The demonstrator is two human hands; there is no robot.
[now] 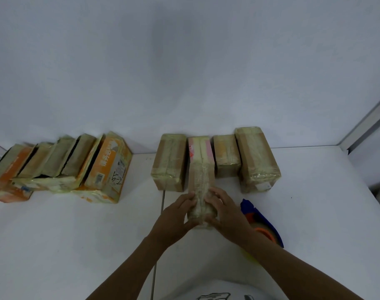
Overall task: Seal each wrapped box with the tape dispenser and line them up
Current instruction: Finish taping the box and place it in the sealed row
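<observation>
A taped brown box (201, 182) lies lengthwise in the middle of the white table. My left hand (176, 217) grips its near left side and my right hand (228, 215) grips its near right side. Behind it stands a pink and yellow box (200, 148), partly hidden. A brown box (169, 162) stands to its left, and two more brown boxes (226, 156) (257, 160) to its right, all against the wall. The blue and orange tape dispenser (263, 224) lies just right of my right hand, partly hidden by my wrist.
Several orange and brown wrapped boxes (61, 165) lean in a bunch at the far left by the wall. The white table (76, 234) spreads open in front of them. A grey frame edge (366, 126) rises at the right.
</observation>
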